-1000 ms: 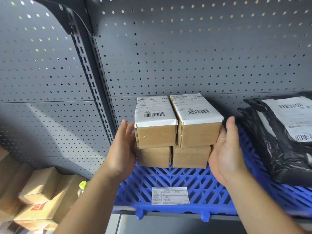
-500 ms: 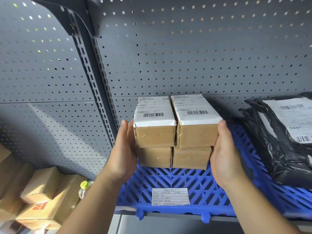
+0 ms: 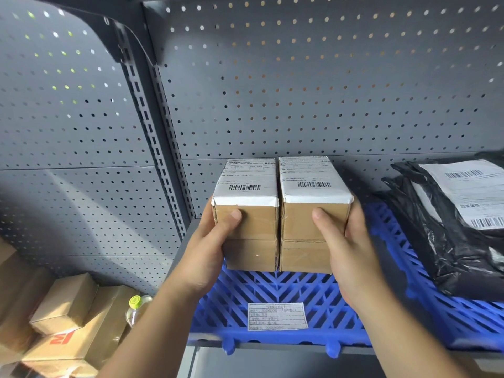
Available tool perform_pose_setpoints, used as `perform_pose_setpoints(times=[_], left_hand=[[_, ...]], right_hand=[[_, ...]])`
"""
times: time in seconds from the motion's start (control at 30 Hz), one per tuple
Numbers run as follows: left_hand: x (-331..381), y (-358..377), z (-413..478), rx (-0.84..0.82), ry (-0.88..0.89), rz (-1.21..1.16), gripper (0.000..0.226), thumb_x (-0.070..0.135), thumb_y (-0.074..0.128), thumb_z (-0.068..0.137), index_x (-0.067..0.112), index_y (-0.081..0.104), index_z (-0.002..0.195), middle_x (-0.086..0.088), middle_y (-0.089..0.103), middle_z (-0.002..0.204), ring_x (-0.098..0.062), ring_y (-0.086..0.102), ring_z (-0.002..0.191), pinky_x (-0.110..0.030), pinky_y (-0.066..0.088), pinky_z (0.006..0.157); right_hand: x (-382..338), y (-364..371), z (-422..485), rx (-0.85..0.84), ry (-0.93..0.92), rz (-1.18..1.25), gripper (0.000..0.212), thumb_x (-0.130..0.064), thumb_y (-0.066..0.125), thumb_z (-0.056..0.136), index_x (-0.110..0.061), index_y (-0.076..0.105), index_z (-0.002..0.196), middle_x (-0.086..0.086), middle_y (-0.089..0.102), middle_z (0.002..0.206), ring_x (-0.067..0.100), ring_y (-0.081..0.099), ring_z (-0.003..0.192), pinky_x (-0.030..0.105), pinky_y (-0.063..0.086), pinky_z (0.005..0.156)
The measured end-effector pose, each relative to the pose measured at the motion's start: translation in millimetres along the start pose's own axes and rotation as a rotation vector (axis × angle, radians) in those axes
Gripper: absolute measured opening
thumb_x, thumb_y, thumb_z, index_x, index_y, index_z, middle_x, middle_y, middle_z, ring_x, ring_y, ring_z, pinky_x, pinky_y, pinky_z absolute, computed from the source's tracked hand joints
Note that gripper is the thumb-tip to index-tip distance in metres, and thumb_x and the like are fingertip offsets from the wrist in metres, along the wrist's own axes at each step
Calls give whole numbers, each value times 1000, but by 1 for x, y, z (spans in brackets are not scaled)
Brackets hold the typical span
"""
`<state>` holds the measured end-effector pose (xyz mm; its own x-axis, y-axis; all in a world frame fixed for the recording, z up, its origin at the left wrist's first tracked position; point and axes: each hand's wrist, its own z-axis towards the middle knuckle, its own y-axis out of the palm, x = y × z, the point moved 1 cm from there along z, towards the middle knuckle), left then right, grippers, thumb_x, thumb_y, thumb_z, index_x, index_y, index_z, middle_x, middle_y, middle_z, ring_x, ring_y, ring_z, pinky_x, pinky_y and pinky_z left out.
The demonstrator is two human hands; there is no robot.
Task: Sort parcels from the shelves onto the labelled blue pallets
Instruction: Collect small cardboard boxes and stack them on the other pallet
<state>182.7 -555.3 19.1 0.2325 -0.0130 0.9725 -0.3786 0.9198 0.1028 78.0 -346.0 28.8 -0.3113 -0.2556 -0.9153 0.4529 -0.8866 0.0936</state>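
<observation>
Several small brown cardboard parcels (image 3: 281,222) stand in a two-by-two stack on the blue pallet (image 3: 275,290); the top two carry white barcode labels. My left hand (image 3: 207,246) clasps the stack's left side, thumb on the front of the upper left box. My right hand (image 3: 349,249) clasps the right side, thumb on the front of the upper right box. The boxes now line up squarely. A white paper label (image 3: 276,316) is fixed to the pallet's front part.
Black plastic mail bags (image 3: 450,233) with white labels lie on the pallet at the right. A grey pegboard wall (image 3: 300,91) and an upright post (image 3: 152,148) stand behind. Down left are cardboard boxes (image 3: 68,323) and a bottle with a green cap (image 3: 135,309).
Both hands closed in from the sides and now grip the stack, thumbs on the fronts. The top boxes, skewed before, sit flush and the stack has come slightly toward me.
</observation>
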Motion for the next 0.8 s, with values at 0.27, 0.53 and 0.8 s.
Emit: perform_pose_setpoints(times=[0.27, 0.53, 0.8], left_hand=[[0, 8, -3, 21, -5, 16, 50, 43, 70, 81, 43, 60, 130, 12, 71, 126, 1, 64, 113, -35, 41, 94], [6, 13, -5, 34, -1, 103, 51, 41, 65, 82, 43, 56, 132, 16, 73, 119, 3, 66, 107, -30, 45, 90], [10, 14, -6, 67, -4, 87, 59, 38, 68, 79, 36, 55, 136, 14, 74, 116, 0, 67, 105, -29, 46, 89]], right_hand=[[2, -4, 5, -56, 76, 71, 55, -46, 70, 83, -55, 49, 133, -20, 67, 129, 0, 62, 119, 32, 43, 98], [9, -11, 8, -96, 113, 79, 62, -41, 72, 79, -52, 49, 136, -16, 67, 131, 4, 62, 122, 36, 42, 102], [1, -8, 6, -87, 123, 34, 62, -42, 72, 77, -52, 48, 134, -21, 67, 127, -2, 62, 118, 29, 41, 98]])
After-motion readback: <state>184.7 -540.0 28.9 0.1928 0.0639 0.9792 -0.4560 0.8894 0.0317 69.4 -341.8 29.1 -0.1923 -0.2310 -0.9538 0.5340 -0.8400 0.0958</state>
